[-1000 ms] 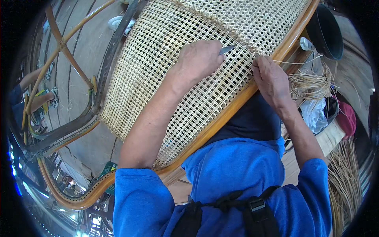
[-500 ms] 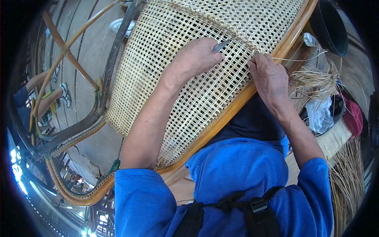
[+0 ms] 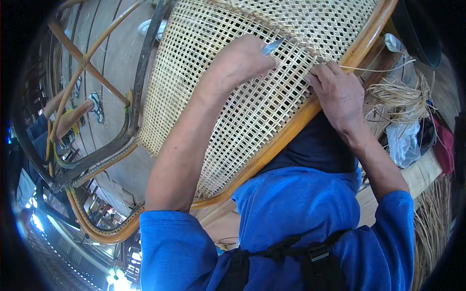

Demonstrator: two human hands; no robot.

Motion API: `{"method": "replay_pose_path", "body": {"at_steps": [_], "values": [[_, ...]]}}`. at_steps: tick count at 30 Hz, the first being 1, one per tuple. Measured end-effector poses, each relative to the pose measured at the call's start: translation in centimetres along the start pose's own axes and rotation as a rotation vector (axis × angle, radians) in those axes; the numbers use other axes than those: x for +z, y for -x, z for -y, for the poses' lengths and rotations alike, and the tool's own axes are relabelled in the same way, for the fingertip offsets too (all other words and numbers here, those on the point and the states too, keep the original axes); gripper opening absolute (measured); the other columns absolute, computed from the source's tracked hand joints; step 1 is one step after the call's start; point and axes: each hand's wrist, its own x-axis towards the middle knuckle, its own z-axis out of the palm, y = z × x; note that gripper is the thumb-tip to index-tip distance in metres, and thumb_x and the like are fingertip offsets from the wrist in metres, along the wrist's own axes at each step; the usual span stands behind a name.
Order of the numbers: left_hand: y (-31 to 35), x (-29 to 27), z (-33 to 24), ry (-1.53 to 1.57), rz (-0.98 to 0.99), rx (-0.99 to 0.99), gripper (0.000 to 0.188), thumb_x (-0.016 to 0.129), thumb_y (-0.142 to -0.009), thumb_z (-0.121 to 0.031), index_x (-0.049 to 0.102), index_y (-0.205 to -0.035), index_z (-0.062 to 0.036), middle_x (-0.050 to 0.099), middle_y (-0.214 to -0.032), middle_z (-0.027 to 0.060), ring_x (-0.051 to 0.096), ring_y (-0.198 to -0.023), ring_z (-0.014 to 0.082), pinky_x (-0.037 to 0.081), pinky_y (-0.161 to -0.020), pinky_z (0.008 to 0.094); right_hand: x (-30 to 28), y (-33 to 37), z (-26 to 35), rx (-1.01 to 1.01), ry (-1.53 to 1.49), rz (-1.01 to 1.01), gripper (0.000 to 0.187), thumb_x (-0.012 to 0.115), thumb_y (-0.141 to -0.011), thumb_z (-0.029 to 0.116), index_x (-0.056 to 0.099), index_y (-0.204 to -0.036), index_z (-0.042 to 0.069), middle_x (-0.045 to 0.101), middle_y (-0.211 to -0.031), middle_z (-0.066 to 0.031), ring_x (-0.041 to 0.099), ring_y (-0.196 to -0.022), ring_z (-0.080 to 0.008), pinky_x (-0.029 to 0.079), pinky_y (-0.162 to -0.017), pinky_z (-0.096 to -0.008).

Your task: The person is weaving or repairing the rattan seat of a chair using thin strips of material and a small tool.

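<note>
A woven cane panel [image 3: 189, 63] with an open lattice spreads before me, edged by a varnished wooden rail [image 3: 281, 140] on its near side. My left hand [image 3: 242, 57] rests over the lattice, closed round a tool whose short pointed metal blade [image 3: 273, 46] sticks out towards the far seam. Its handle is hidden in the fist. At the panel's right edge, next to the rail, my right hand [image 3: 340, 94] has its fingers drawn together at the weave. A pale cane strand [image 3: 383, 71] runs out to the right from beside those fingers; what the fingertips hold is hidden.
Coiled cane strips [image 3: 400, 99] lie at right, near a clear plastic bag [image 3: 404, 143] and dark red cloth [image 3: 443, 148]. A dark bucket [image 3: 417, 36] stands behind them. Another bent chair frame [image 3: 97, 157] is at left, with another person's foot [image 3: 96, 107] beyond.
The view has shifted slightly, so the panel and surroundings sit further right. The blade in my left hand now points a little more upward. My right hand stays at the panel's edge.
</note>
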Motion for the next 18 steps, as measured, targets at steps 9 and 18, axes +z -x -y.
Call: {"method": "replay_pose_path", "body": {"at_steps": [9, 18], "values": [[0.5, 0.0, -0.6, -0.076, -0.017, -0.106, 0.027, 0.062, -0.075, -0.027, 0.061, -0.060, -0.0040, 0.052, -0.052, 0.0016, 0.045, -0.048, 0.0137, 0.035, -0.048, 0.0306, 0.0, 0.2, 0.6, 0.025, -0.010, -0.031, 0.010, 0.060, -0.081, 0.017, 0.057, -0.082, 0.008, 0.058, -0.077, -0.0072, 0.061, -0.073, -0.0254, 0.046, -0.059, -0.0386], [2.9, 1.2, -0.5, -0.551, -0.259, 0.280, 0.023, 0.061, -0.084, -0.030, 0.063, -0.095, -0.0098, 0.064, -0.081, 0.0111, 0.062, -0.077, 0.0302, 0.048, -0.068, 0.0413, 1.1, 0.1, 0.0, 0.032, 0.023, -0.047, 0.007, 0.059, -0.076, 0.007, 0.058, -0.083, 0.007, 0.061, -0.081, -0.0088, 0.063, -0.069, -0.0287, 0.049, -0.058, -0.0391]]}}
